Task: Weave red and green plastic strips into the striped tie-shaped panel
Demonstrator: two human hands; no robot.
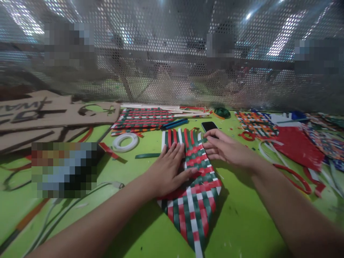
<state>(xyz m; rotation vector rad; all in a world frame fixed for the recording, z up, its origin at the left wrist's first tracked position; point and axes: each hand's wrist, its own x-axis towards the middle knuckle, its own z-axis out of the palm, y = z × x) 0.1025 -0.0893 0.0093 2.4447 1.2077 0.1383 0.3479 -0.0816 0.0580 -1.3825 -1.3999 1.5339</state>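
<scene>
A woven piece of red, green and white strips (192,195) lies on the green table in front of me, its lower end tapering to a point. Along its far edge, loose strip ends stick up. My left hand (172,170) rests flat on the weave with its fingers stretched out, covering part of the left side. At the upper right edge is my right hand (224,147), its fingers partly bent around the white strip end there. Whether its fingertips grip that strip, I cannot make out. A short green strip (147,156) lies left of the weave.
A roll of white strip (125,142), a phone (209,126) and another woven sheet (145,118) lie beyond my hands. Cut cardboard pieces (61,111) are stacked at left, near a cable (107,184). A red sheet (298,143) lies at right. Perforated metal mesh (166,79) stands behind the table.
</scene>
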